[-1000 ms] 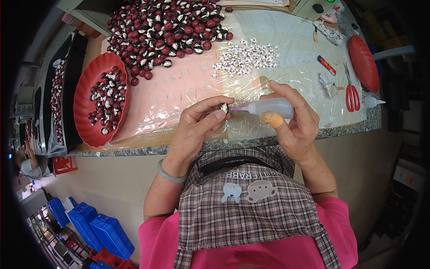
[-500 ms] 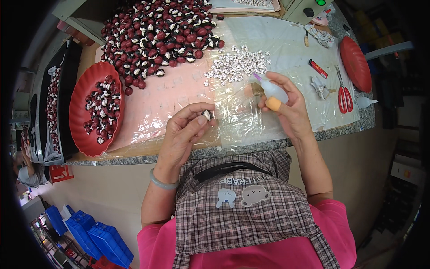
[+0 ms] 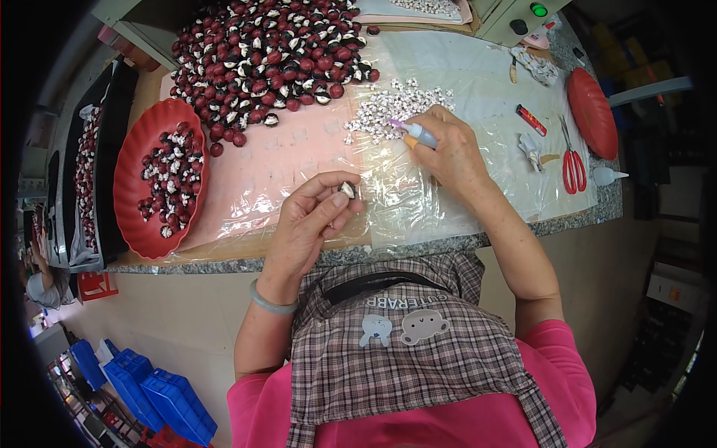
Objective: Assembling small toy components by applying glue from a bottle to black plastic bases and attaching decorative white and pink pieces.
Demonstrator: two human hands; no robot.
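Between thumb and fingers, my left hand (image 3: pixel 317 209) pinches a small black-and-white half-round piece (image 3: pixel 347 190) above the plastic-covered table. My right hand (image 3: pixel 452 153) is closed round a clear squeeze bottle (image 3: pixel 422 135) with a purple tip. That tip points left, over the right part of a spread of little white pieces with dark specks (image 3: pixel 377 112); whether it touches them I cannot tell. Beyond my left hand lies a big heap of dark red, black and white balls (image 3: pixel 261 63). A red scalloped tray (image 3: pixel 134 216) at the left holds several balls with white pieces on them.
Red-handled scissors (image 3: pixel 573 172), a red tube (image 3: pixel 531 119) and crumpled tissue (image 3: pixel 531 149) lie at the right. Farther right are a red scalloped dish (image 3: pixel 594 112) and a white-tipped bottle (image 3: pixel 609 176). A black tray (image 3: pixel 112 164) stands left. Blue crates (image 3: pixel 179 407) sit on the floor.
My right hand has swung forward and left, turning over with the bottle, so the purple tip now reaches the white pieces. My left hand keeps its pinch almost in place.
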